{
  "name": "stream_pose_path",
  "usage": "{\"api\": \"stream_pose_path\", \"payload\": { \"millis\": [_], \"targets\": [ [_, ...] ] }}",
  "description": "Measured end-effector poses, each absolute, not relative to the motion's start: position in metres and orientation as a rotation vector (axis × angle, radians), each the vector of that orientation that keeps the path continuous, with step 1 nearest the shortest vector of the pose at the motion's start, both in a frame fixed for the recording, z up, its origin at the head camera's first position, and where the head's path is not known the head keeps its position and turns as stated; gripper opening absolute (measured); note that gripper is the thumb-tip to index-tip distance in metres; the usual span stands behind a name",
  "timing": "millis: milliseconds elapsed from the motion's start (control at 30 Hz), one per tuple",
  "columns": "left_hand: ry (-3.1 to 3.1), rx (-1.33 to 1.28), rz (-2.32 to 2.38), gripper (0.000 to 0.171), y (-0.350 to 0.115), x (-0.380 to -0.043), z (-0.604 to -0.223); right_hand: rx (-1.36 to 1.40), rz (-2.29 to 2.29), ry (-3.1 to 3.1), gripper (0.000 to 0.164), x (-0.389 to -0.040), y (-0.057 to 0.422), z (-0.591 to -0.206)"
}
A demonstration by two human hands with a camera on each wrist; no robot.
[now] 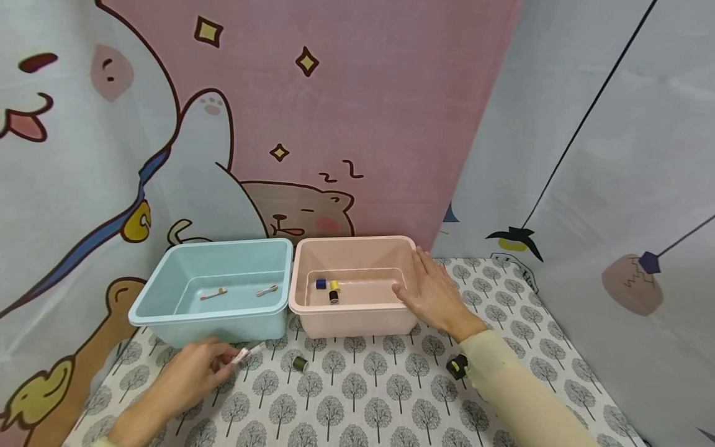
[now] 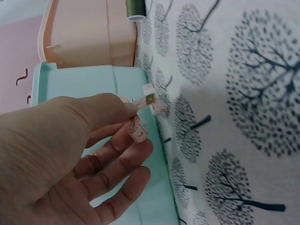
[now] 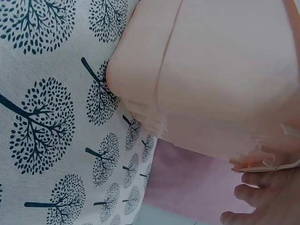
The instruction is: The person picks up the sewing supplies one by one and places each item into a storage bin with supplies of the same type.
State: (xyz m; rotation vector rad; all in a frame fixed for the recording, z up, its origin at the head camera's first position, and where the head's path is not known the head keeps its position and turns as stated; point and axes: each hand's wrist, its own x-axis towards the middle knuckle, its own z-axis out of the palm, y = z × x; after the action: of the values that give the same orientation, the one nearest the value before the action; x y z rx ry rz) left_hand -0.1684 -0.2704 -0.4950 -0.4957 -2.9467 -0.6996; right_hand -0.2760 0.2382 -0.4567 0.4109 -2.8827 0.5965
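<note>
In the head view my left hand [image 1: 192,375] is in front of the light blue bin [image 1: 223,329]. Its thumb and fingertips pinch a tape measure [image 2: 138,131], a folded pale strip with red numbers; one end sticks out past the thumb. Right of that hand, a dark green thread spool [image 1: 300,364] lies on the cloth. My right hand [image 1: 438,298] rests at the right rim of the pink bin [image 1: 357,320], fingers extended along its outer side and thumb over the rim. In the right wrist view, some fingers [image 3: 255,192] show beside the bin's edge.
Inside the pink bin lie a blue spool [image 1: 321,284], a yellow spool [image 1: 334,285] and a black spool [image 1: 333,297]. Two small pale bundles [image 1: 213,293] lie in the blue bin. Close to the right sleeve is a black object [image 1: 457,366]. A tree-print cloth [image 1: 357,397] covers the table.
</note>
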Motion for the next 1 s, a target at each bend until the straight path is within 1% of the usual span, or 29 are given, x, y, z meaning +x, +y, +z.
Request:
{"api": "stream_pose_path", "payload": {
  "millis": [267, 700, 833, 1000],
  "targets": [
    [-2.874, -0.666, -0.667, 0.022, -0.258, -0.164, -0.484, 0.41, 0.588, -2.89, 0.106, -0.275, 0.24, -0.457],
    [-2.728, -0.801, -0.729, 0.025, -0.25, -0.165, -0.456, 0.409, 0.601, -2.881, 0.105, -0.278, 0.238, -0.456],
    [-2.681, -0.825, -0.73, 0.029, -0.247, -0.165, -0.444, 0.412, 0.6, -2.876, 0.105, -0.277, 0.238, -0.457],
    [-2.526, -0.928, -0.72, 0.037, -0.242, -0.168, -0.428, 0.415, 0.593, -2.866, 0.104, -0.276, 0.239, -0.457]
  ]
}}
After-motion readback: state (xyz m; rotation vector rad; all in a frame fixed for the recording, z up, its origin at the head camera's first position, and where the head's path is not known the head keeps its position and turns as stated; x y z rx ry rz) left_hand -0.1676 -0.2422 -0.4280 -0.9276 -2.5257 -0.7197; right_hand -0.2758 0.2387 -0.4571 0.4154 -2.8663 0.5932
